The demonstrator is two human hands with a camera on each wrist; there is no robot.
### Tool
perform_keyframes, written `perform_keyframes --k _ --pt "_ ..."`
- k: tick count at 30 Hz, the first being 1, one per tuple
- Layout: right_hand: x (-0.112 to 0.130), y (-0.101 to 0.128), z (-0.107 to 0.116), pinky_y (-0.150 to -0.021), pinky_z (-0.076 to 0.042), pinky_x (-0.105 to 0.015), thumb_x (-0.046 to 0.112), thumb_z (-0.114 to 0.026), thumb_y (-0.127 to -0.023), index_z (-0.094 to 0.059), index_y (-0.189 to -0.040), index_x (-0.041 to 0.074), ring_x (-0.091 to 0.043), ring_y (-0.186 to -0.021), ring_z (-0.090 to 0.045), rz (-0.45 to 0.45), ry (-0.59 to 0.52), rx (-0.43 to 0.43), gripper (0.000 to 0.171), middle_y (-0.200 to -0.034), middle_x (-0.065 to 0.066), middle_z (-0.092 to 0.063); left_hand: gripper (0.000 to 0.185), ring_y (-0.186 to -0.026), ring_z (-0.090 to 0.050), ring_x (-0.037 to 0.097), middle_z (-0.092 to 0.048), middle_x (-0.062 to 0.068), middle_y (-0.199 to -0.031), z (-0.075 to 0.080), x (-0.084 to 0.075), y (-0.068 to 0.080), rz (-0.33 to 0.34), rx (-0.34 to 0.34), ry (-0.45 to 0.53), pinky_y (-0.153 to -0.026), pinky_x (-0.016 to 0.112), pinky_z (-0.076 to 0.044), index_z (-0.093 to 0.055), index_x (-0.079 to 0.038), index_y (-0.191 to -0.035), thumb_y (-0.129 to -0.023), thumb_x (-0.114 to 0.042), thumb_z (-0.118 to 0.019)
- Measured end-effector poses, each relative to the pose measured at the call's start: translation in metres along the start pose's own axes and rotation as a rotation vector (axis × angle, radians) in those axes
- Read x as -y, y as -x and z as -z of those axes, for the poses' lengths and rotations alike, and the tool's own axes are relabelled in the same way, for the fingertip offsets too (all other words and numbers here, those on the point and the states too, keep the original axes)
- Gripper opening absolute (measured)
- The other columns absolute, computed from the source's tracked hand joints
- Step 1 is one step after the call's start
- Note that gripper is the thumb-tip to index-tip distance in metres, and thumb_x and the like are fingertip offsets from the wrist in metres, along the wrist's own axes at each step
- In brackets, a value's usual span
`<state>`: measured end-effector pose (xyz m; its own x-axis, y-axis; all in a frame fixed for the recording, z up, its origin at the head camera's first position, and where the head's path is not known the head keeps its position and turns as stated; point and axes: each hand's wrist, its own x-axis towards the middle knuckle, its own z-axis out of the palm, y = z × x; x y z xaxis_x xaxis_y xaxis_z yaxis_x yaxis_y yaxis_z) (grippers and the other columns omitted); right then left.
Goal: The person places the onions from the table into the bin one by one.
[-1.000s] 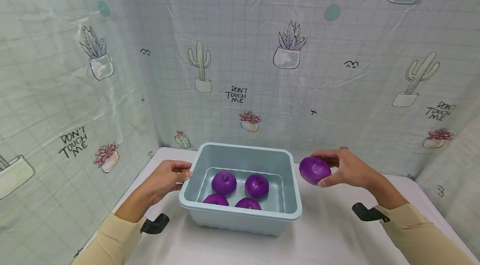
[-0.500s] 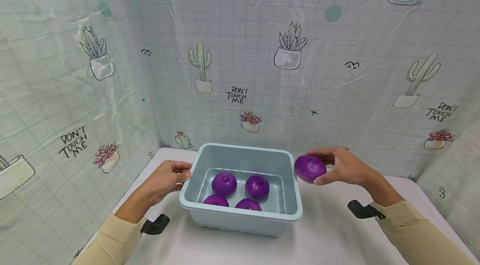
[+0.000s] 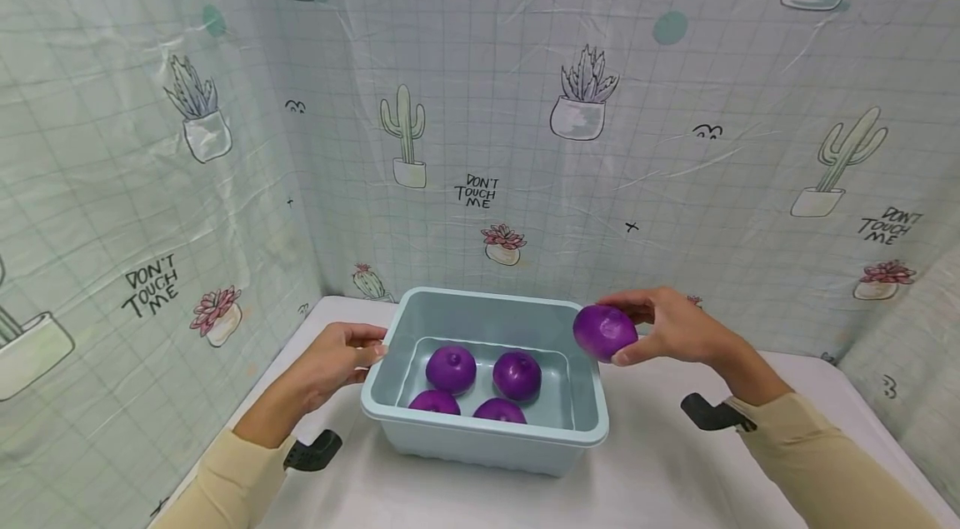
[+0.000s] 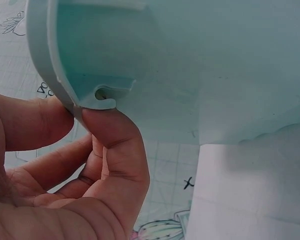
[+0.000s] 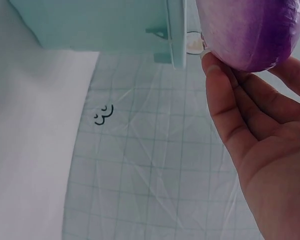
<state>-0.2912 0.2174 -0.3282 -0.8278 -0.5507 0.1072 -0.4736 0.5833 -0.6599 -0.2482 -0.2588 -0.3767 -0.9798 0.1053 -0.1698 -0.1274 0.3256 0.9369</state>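
Observation:
My right hand [image 3: 678, 331] holds a glossy, round purple fruit [image 3: 603, 332] between thumb and fingers, raised at the right rim of a pale blue plastic basin [image 3: 487, 422]. In the right wrist view the held fruit [image 5: 250, 30] rests on the fingertips, with the basin's outer wall [image 5: 105, 25] to its left. With thumb and bent forefinger, my left hand [image 3: 341, 356] pinches the basin's left rim, seen close up in the left wrist view beside a notched tab [image 4: 105, 102]. Several similar purple fruits [image 3: 450, 370] lie on the basin floor; the front wall partly hides the nearer ones.
The basin stands on a white tabletop [image 3: 645, 462]. Behind the table and along its left and right sides hang curtains [image 3: 480, 129] printed with cacti and lettering. Black wrist mounts [image 3: 315, 451] sit at both sleeves.
My right hand has moved left with the purple fruit, from beside the basin to over its right rim. The left hand keeps its grip, and the basin stays put.

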Motion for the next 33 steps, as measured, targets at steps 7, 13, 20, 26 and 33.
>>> perform_keyframes --k 7,13,20,26,33 --pt "0.007 -0.006 -0.005 -0.091 -0.058 -0.024 0.030 -0.093 -0.075 -0.065 -0.137 0.002 -0.021 -0.110 -0.071 0.029 0.002 0.002 0.074 -0.126 -0.011 -0.074 0.042 -0.096 -0.066 0.018 -0.067 0.017 -0.115 -0.001 -0.001 0.001 0.004 -0.001 0.002 -0.082 0.034 -0.061 -0.054 0.011 -0.142 -0.103 -0.004 -0.059" --pt "0.014 -0.010 -0.009 -0.093 -0.057 -0.024 0.032 -0.092 -0.075 -0.064 -0.138 0.002 -0.021 -0.110 -0.070 0.047 0.003 0.004 0.075 -0.127 -0.010 -0.074 0.043 -0.097 -0.066 0.018 -0.067 0.017 -0.117 0.000 -0.002 0.002 0.005 -0.003 -0.006 -0.084 0.035 -0.061 -0.054 0.011 -0.143 -0.103 -0.005 -0.059" --pt "0.019 -0.014 -0.014 -0.094 -0.057 -0.029 0.032 -0.093 -0.075 -0.065 -0.137 0.004 -0.019 -0.109 -0.070 0.054 0.005 0.012 0.073 -0.126 -0.007 -0.074 0.043 -0.097 -0.066 0.019 -0.067 0.018 -0.117 0.000 -0.002 0.002 0.004 0.002 -0.002 -0.085 0.036 -0.062 -0.054 0.011 -0.142 -0.103 -0.005 -0.059" --pt "0.022 -0.016 -0.018 -0.096 -0.057 -0.030 0.032 -0.092 -0.076 -0.064 -0.139 0.003 -0.026 -0.115 -0.068 0.056 -0.006 0.017 0.075 -0.130 -0.009 -0.072 0.043 -0.097 -0.066 0.019 -0.068 0.018 -0.117 0.000 -0.001 0.002 0.006 -0.001 -0.002 -0.085 0.036 -0.061 -0.055 0.010 -0.142 -0.103 -0.005 -0.060" --pt "0.023 -0.015 -0.024 -0.104 -0.054 -0.053 0.034 -0.092 -0.076 -0.064 -0.140 0.006 -0.030 -0.118 -0.067 0.076 0.006 0.013 0.075 -0.132 -0.009 -0.072 0.043 -0.096 -0.066 0.018 -0.068 0.017 -0.116 0.001 -0.001 0.002 0.005 0.004 0.002 -0.084 0.035 -0.061 -0.055 0.011 -0.142 -0.103 -0.005 -0.060"
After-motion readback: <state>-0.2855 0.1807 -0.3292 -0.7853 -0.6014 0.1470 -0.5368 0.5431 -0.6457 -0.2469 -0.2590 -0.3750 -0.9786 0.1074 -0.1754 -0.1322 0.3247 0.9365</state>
